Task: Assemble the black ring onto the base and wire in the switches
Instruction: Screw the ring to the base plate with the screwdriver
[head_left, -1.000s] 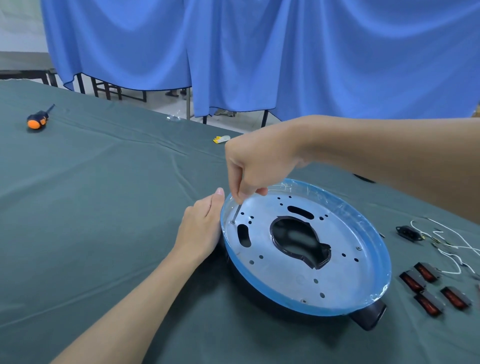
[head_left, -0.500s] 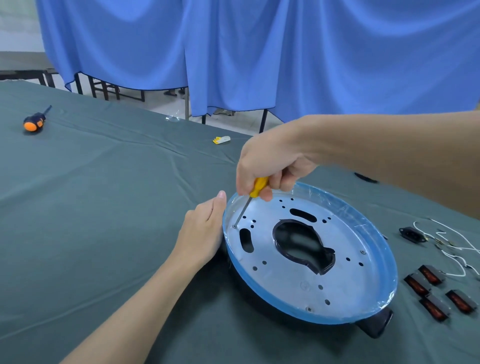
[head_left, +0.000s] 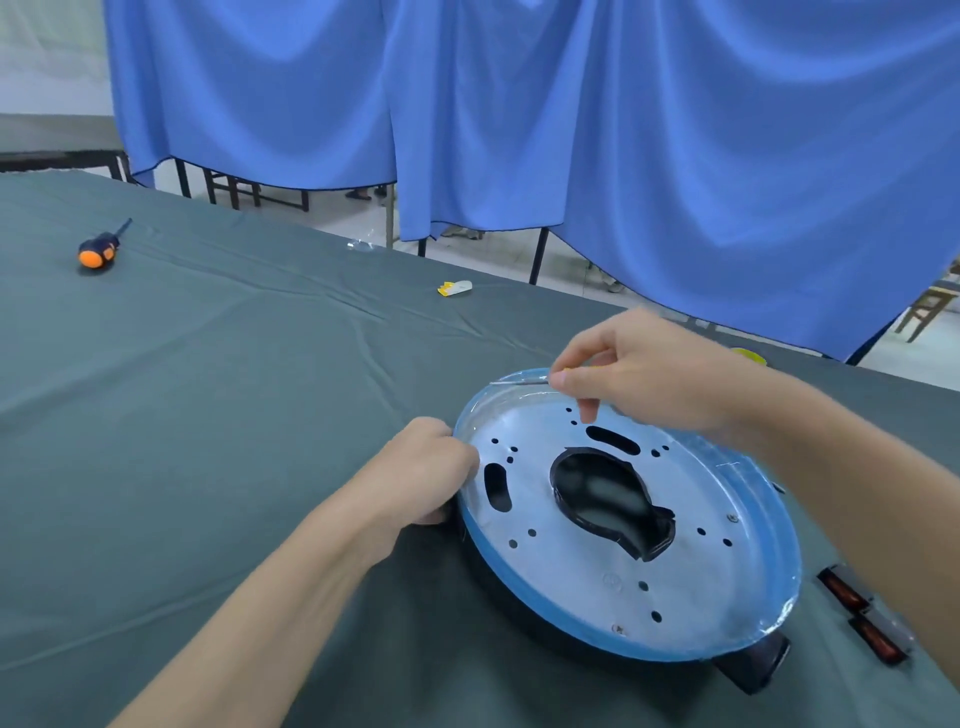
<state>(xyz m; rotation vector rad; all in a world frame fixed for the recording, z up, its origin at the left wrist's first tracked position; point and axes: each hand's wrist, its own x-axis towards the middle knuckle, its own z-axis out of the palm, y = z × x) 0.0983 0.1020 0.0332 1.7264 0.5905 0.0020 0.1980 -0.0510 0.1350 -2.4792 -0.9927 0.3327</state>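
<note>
Base (head_left: 571, 571) rim in left fingers (head_left: 460, 460); right fingers (head_left: 588, 410) pinch yellow screwdriver (head_left: 524, 382).

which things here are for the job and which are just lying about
In use: base, yellow screwdriver pinched in right hand, left hand holding the base rim, red switches waiting.
Lying about: orange screwdriver, yellow-white scrap.

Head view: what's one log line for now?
left hand grips base rim | right hand holds screwdriver at far rim | switches loose
</note>
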